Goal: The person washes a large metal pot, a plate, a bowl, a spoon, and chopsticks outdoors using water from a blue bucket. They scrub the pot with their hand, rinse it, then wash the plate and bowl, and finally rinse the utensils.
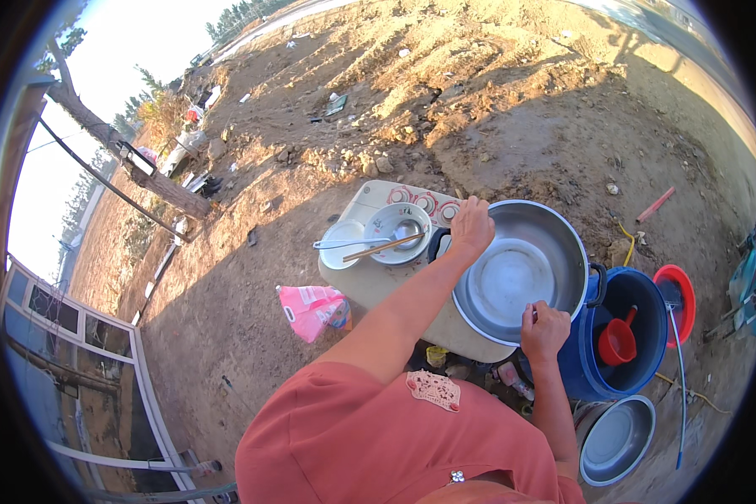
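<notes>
A wide grey metal pan (pixel 510 277) with black side handles lies tilted at the right of a pale table (pixel 378 296), facing up towards me. My left hand (pixel 474 223) is closed on its upper left rim beside one black handle. At the near rim, my right hand (pixel 545 329) grips with curled fingers, the thumb over the inside. Left of the pan, a patterned bowl (pixel 387 220) holds a metal ladle (pixel 407 230) and wooden chopsticks (pixel 372 250). A smaller white bowl (pixel 341 255) sits beside it, under the ladle's handle.
A blue barrel (pixel 649 315) with a red plastic dipper (pixel 617 342) inside stands right of the pan. Behind it is a red basin (pixel 683 296); a metal basin (pixel 618 441) sits nearer me. A pink bag (pixel 312 309) is at the table's left. Uneven dirt ground surrounds the table.
</notes>
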Demonstrator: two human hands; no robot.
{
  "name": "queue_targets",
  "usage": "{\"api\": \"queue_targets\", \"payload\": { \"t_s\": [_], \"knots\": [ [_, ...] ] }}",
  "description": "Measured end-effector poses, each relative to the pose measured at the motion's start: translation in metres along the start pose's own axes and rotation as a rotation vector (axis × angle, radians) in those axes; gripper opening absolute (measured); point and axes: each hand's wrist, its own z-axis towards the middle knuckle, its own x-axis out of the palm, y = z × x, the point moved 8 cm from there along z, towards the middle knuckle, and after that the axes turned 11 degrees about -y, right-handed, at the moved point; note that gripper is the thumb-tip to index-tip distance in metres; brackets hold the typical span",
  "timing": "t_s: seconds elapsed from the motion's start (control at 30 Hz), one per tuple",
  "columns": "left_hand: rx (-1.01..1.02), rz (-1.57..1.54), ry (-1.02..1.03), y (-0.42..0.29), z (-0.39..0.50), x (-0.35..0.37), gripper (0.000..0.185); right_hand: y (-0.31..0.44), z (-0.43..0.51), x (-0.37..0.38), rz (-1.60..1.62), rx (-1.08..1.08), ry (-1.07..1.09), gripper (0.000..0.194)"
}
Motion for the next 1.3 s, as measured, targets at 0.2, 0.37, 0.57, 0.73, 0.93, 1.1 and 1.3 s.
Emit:
{"api": "queue_targets", "payload": {
  "t_s": [0.2, 0.37, 0.57, 0.73, 0.93, 1.1, 1.3],
  "knots": [
    [0.011, 0.022, -0.001, -0.001, -0.001, -0.001, 0.021, -0.001, -0.001, 0.001, 0.021, 0.013, -0.003, 0.023],
    [-0.017, 0.009, 0.014, -0.001, 0.000, -0.001, 0.021, -0.003, -0.003, 0.003, 0.036, 0.017, -0.001, 0.022],
    [0.008, 0.037, 0.027, -0.003, -0.001, -0.002, 0.022, -0.005, -0.004, 0.005, 0.032, 0.027, 0.016, 0.023],
    [-0.025, 0.019, 0.027, -0.002, -0.001, -0.003, 0.024, -0.005, -0.004, 0.006, -0.011, 0.031, 0.033, 0.022],
    [0.048, 0.025, 0.006, -0.002, 0.000, -0.003, 0.021, -0.005, -0.003, 0.005, -0.030, 0.029, 0.044, 0.018],
    [0.058, 0.026, 0.037, 0.007, 0.002, 0.008, 0.022, -0.010, -0.008, 0.008, -0.029, 0.016, 0.077, 0.016],
    [0.034, -0.114, 0.465, 0.023, 0.020, 0.017, 0.034, -0.041, -0.007, 0.056, -0.085, 0.126, 0.400, 0.009]
  ]
}}
